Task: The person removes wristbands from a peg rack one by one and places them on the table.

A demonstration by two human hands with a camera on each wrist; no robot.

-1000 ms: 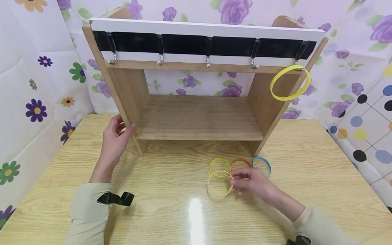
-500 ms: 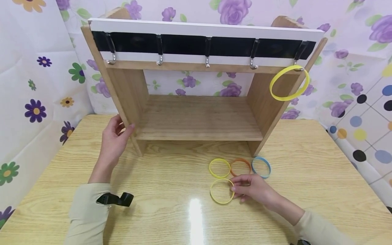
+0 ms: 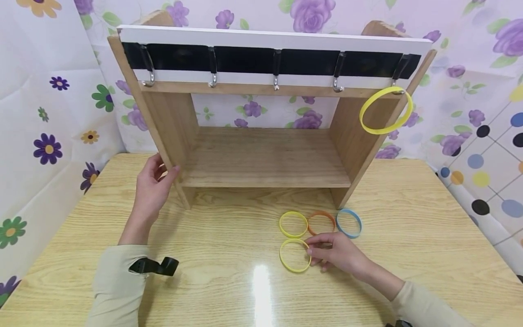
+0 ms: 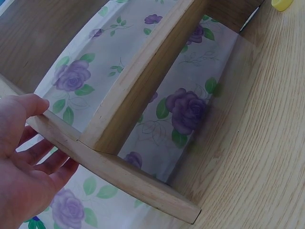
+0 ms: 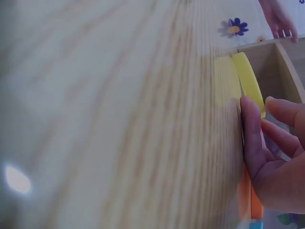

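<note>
My left hand (image 3: pixel 153 184) grips the left side panel (image 4: pixel 124 179) of a wooden rack, thumb on its front edge and fingers behind. My right hand (image 3: pixel 341 254) pinches the right side of a yellow wristband (image 3: pixel 282 259), which lies on the table; in the right wrist view the band's end (image 5: pixel 249 81) sits between thumb and fingers. Just behind it lie a second yellow wristband (image 3: pixel 281 229), an orange wristband (image 3: pixel 323 213) and a blue wristband (image 3: pixel 358 225) in a row. Another yellow wristband (image 3: pixel 377 131) hangs from the rack's rightmost hook (image 3: pixel 398 92).
The wooden rack (image 3: pixel 265 159) stands at the back of the table (image 3: pixel 220 281) against a flowered backdrop. Across its top runs a white and black rail (image 3: pixel 245 59) with several metal hooks. A dotted wall covering (image 3: pixel 490 181) borders the right side.
My right hand has lowered the yellow wristband from in front of the other yellow one and laid it flat on the table, nearer me. The left hand keeps its place.
</note>
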